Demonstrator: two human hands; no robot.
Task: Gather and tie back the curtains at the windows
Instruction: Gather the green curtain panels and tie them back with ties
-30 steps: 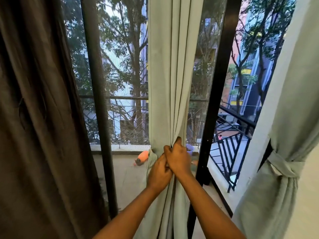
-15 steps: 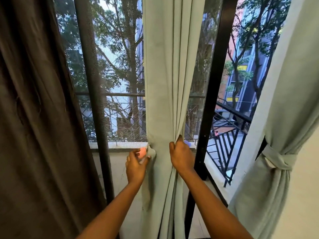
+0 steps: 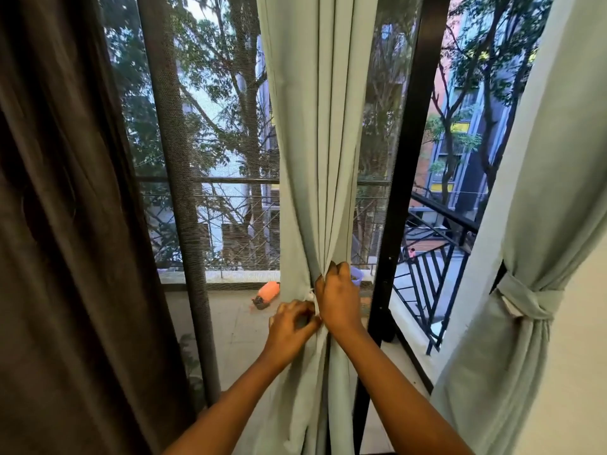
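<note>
The pale green curtain [image 3: 315, 159] hangs gathered in the middle of the window. The right hand [image 3: 338, 300] pinches its folds together. The left hand [image 3: 289, 326], just beside, curls its fingers on a pale tie strip [image 3: 312, 298]. Another green curtain [image 3: 538, 224] at right is already tied.

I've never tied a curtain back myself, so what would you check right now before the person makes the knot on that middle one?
1. Pale green middle curtain bunched: ok.
2. Right hand grips the gathered folds: ok.
3. Left hand pinches the thin white tie strip: ok.
4. Strip wrapped fully round the bunch: cannot tell, back hidden.
5. Knot made: not ok.
6. Pale green right curtain tied by its fabric band: ok.
</note>
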